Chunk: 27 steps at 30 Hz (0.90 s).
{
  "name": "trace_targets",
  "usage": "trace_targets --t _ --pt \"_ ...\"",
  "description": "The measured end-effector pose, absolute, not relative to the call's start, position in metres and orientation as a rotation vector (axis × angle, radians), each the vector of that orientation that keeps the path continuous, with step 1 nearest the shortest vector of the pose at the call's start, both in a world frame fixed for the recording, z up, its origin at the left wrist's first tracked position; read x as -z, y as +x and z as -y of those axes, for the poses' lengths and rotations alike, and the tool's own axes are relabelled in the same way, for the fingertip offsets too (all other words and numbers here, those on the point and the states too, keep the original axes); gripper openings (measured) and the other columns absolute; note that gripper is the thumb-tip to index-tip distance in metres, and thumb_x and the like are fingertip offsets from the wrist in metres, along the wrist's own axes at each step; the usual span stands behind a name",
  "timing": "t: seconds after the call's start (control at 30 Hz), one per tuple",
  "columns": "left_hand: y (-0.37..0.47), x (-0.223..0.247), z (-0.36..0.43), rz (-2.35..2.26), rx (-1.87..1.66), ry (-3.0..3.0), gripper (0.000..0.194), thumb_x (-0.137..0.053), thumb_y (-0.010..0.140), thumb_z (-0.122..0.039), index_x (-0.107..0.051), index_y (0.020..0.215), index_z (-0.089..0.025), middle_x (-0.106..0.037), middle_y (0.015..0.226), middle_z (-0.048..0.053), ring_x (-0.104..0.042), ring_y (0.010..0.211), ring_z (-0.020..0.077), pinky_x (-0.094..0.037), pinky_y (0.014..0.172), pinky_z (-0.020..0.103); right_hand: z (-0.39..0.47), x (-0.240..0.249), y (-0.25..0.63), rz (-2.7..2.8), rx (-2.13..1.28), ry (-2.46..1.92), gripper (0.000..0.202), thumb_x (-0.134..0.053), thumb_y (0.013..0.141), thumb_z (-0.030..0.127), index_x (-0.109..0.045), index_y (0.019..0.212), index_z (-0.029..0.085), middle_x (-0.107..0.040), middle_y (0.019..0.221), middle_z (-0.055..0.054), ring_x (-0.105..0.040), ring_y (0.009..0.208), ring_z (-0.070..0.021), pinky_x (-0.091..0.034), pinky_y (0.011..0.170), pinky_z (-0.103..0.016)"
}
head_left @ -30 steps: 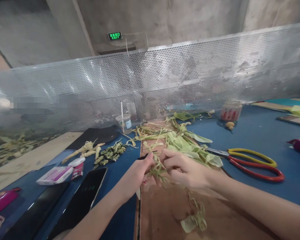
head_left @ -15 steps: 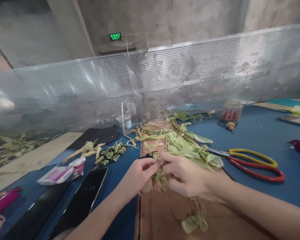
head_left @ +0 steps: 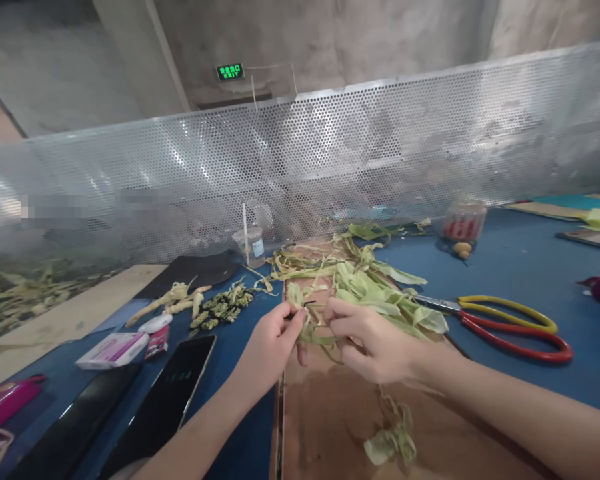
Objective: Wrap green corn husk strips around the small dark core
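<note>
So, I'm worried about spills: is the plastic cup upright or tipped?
Upright: the plastic cup stands with its rim up and its white straw pointing upward.

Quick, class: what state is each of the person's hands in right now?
Left hand: closed, pinching pale green strips.
Right hand: curled, close by the same strips; whether it grips them cannot be told.

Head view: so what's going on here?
A person's left hand pinches thin, pale green strips above a brown board. The right hand is curled close by the strips; whether it grips one is hard to tell. A curled leafy scrap lies nearer on the board, a heap of pale leaves sits beyond, and scissors lie to the right.
</note>
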<state>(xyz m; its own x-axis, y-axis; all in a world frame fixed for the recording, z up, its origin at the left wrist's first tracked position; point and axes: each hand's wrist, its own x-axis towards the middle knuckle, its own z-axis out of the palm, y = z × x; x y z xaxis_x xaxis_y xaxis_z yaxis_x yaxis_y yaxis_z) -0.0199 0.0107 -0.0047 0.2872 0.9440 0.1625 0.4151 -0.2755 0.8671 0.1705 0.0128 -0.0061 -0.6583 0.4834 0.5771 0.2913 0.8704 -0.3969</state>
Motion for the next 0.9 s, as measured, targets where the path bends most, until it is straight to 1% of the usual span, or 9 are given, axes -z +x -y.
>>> trace_targets --t 0.13,0.37,0.43,0.53,0.63,0.7,0.8,0.9 --pt "-0.020 0.003 -0.010 -1.269 -0.993 1.840 0.027 -0.039 0.088 -0.044 -0.048 0.076 -0.020 -0.045 0.044 -0.007 -0.044 0.043 0.0105 -0.032 0.049 0.022 -0.016 0.007 0.172 2.317 -0.367 -0.578 0.017 -0.036 0.067 0.008 -0.027 0.058 0.019 -0.036 0.074 -0.001 -0.037 0.064 -0.0126 -0.035 0.060 -0.027" --pt "-0.020 0.004 -0.009 -1.342 -1.073 1.902 0.030 -0.035 0.089 -0.042 -0.040 0.069 -0.021 -0.044 0.044 -0.007 -0.042 0.044 0.0103 -0.034 0.052 0.023 -0.021 0.009 0.175 2.219 -0.404 -0.559 0.022 -0.035 0.064 0.007 -0.020 0.057 0.021 -0.035 0.070 -0.001 -0.033 0.061 -0.0122 -0.030 0.057 -0.027" --pt "-0.021 0.003 -0.010 -1.347 -1.108 1.868 0.029 -0.035 0.090 -0.042 -0.041 0.071 -0.021 -0.044 0.046 -0.007 -0.041 0.045 0.0098 -0.033 0.050 0.022 -0.022 0.009 0.176 2.169 -0.435 -0.555 0.022 -0.035 0.065 0.007 -0.020 0.057 0.021 -0.034 0.067 0.000 -0.032 0.060 -0.0120 -0.029 0.056 -0.027" --pt "-0.020 0.000 -0.010 -1.331 -1.200 1.733 0.025 -0.038 0.088 -0.042 -0.044 0.076 -0.021 -0.045 0.050 -0.007 -0.043 0.045 0.0089 -0.028 0.043 0.019 -0.025 0.009 0.179 2.090 -0.524 -0.629 0.023 -0.035 0.066 0.007 -0.020 0.056 0.020 -0.032 0.064 0.001 -0.032 0.058 -0.0115 -0.026 0.055 -0.026" --pt "-0.019 -0.004 -0.009 -1.277 -1.300 1.564 0.023 -0.044 0.086 -0.041 -0.045 0.075 -0.020 -0.046 0.057 -0.006 -0.046 0.047 0.0080 -0.023 0.038 0.017 -0.028 0.008 0.181 1.999 -0.648 -0.711 0.024 -0.036 0.069 0.008 -0.023 0.053 0.020 -0.033 0.063 0.002 -0.033 0.058 -0.0115 -0.026 0.056 -0.027" --pt "-0.018 -0.006 -0.009 -1.210 -1.335 1.490 0.023 -0.045 0.085 -0.040 -0.047 0.074 -0.020 -0.049 0.062 -0.005 -0.042 0.042 0.0053 -0.022 0.037 0.017 -0.027 0.008 0.181 1.943 -0.749 -0.735 0.023 -0.037 0.069 0.010 -0.027 0.050 0.019 -0.035 0.061 0.001 -0.035 0.058 -0.0119 -0.027 0.056 -0.027" --pt "-0.018 -0.008 -0.008 -1.099 -1.334 1.453 0.024 -0.045 0.086 -0.040 -0.051 0.076 -0.018 -0.056 0.070 -0.003 -0.028 0.035 0.0007 -0.022 0.036 0.017 -0.024 0.006 0.178 1.865 -0.920 -0.769 0.022 -0.038 0.068 0.011 -0.032 0.048 0.019 -0.037 0.058 0.002 -0.037 0.057 -0.0124 -0.027 0.055 -0.027" --pt "-0.017 -0.009 -0.006 -1.001 -1.312 1.367 0.022 -0.048 0.085 -0.039 -0.050 0.077 -0.019 -0.058 0.078 -0.002 -0.027 0.034 -0.0008 -0.024 0.035 0.016 -0.021 0.004 0.173 1.832 -0.983 -0.792 0.022 -0.039 0.066 0.010 -0.032 0.046 0.019 -0.036 0.056 0.002 -0.037 0.057 -0.0121 -0.026 0.054 -0.026"
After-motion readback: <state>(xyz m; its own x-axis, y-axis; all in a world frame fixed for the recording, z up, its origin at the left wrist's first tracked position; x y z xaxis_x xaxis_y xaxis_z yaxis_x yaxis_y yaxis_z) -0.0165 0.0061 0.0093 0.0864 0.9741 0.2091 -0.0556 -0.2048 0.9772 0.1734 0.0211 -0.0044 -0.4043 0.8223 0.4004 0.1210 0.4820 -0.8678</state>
